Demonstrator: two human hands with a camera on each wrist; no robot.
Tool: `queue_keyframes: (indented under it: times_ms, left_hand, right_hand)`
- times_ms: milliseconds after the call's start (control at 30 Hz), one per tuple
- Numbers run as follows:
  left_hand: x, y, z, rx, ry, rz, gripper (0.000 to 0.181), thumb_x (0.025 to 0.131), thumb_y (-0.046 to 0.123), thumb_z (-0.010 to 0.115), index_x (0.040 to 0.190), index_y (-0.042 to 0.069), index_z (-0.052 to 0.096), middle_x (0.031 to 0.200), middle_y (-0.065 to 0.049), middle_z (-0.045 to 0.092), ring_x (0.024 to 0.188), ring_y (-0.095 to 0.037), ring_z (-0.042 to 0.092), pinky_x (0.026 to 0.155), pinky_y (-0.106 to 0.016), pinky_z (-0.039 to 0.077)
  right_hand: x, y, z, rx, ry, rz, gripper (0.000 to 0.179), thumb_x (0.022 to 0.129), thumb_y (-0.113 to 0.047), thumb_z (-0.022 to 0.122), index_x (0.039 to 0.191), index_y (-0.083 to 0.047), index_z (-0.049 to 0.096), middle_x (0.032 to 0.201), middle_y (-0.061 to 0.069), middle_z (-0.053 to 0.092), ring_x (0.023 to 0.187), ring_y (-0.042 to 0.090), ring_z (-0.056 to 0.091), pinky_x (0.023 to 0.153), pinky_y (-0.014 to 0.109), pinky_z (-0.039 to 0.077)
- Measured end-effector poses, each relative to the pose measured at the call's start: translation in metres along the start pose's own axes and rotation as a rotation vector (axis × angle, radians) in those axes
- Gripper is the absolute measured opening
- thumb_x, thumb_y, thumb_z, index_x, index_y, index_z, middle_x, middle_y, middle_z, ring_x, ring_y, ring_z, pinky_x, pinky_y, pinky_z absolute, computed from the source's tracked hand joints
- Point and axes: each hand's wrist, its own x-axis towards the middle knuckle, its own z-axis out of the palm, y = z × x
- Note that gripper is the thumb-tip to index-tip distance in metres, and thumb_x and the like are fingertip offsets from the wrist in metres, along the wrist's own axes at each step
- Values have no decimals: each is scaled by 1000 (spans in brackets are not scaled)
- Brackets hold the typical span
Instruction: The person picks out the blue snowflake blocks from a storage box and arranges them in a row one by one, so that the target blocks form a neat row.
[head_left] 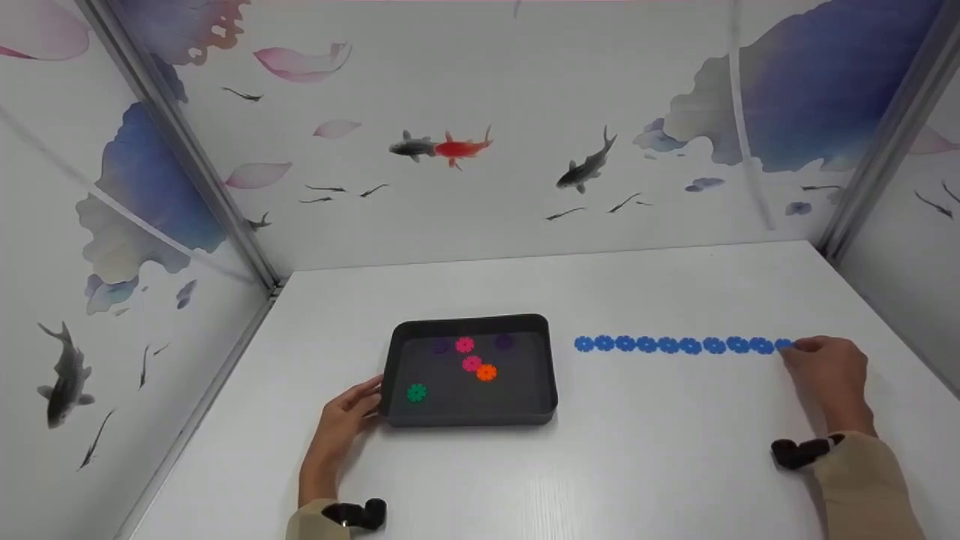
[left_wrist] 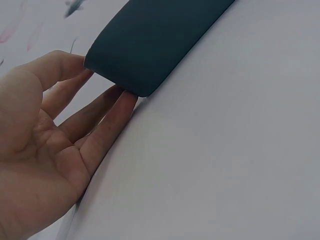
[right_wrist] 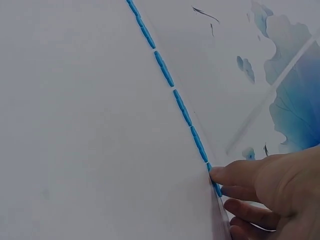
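At the right end of a row of blue flower-shaped discs (head_left: 690, 346), my right hand (head_left: 829, 371) pinches the last blue disc (head_left: 784, 344). In the right wrist view, the thumb lies over part of this disc (right_wrist: 217, 188) and a fingertip is at its end. My left hand (head_left: 345, 420) rests against the outer left wall of a dark grey tray (head_left: 469, 421). Its fingertips touch that wall in the left wrist view, the fingers fairly straight. The tray holds a green disc (head_left: 416, 392), an orange disc (head_left: 486, 373), two pink discs (head_left: 464, 345) and two dark purple discs (head_left: 504, 341).
A white table (head_left: 600, 465) lies under everything. White panels printed with fish and petals (head_left: 525, 90) stand behind it and at both sides, with a metal corner post (head_left: 187, 142) at the left. The disc row starts just right of the tray.
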Motion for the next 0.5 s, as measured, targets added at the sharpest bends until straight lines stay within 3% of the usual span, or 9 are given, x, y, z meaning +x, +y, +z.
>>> queue_keyframes:
  times_ms: [200,367,500]
  left_hand:
    - [1,-1,0,-6,-9,4,38,100,16,61,138,12,62,141,-18,60,121,-27,64,100,-37,55]
    - [2,0,0,-3,-9,15,39,99,16,61,138,11,62,141,-18,60,120,-27,65,99,-36,56]
    - [3,0,0,-2,-11,19,39,99,15,61,138,9,61,140,-19,60,120,-28,65,99,-37,56]
  right_hand:
    - [-1,-1,1,-24,37,-53,55,102,-29,55,137,14,51,139,37,51,126,52,48,94,60,47]
    - [1,-2,2,5,38,-15,57,102,-31,53,142,10,47,143,36,47,129,52,46,94,58,47]
    - [2,-3,1,45,37,13,61,102,-34,52,145,8,43,149,35,41,134,53,41,102,61,44]
